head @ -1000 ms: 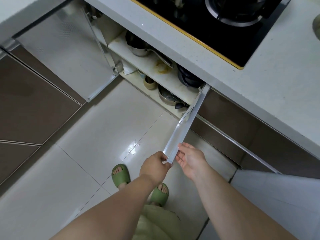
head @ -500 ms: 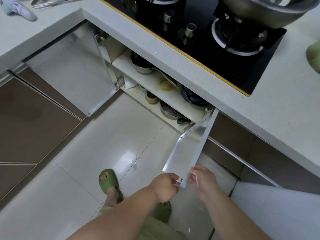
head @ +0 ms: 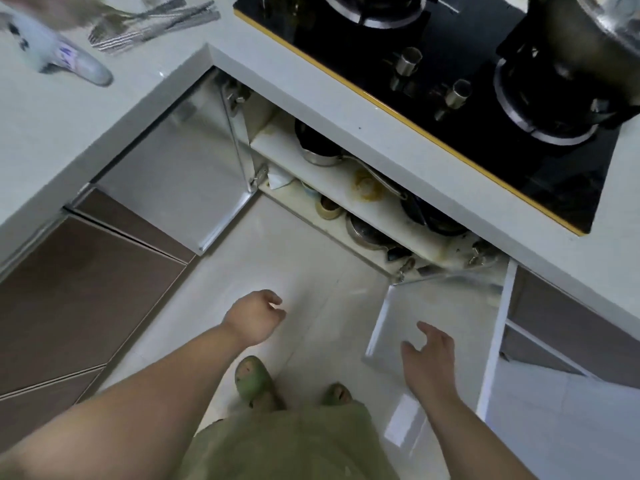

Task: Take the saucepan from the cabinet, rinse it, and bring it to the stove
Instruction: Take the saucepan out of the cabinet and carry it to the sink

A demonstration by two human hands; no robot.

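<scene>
Both doors of the white under-stove cabinet [head: 277, 147] stand wide, the left door [head: 180, 188] at centre left of the frame and the right door [head: 446, 323] at lower right. On the upper shelf, just under the edge of the pale grey worktop [head: 311, 95], sits a steel saucepan with a dark inside [head: 320, 150], its long handle running right along the shelf. Right of it on the same shelf is a dark pot [head: 440, 218]. On the lower shelf lie a small tan bowl [head: 329, 209] and a round steel lid [head: 367, 233].

The left hand [head: 254, 318], near the middle of the frame, hangs over the pale tiled floor [head: 277, 258] with its grip loosely curled and holding nothing. The right hand [head: 429, 358], at lower right, is spread in front of the right door's inner face; whether it touches the door cannot be told.

At upper right, the black glass gas stove [head: 450, 140] carries a large steel pot [head: 571, 39] on its right burner. Steel cutlery [head: 152, 26] lies at upper left.
</scene>
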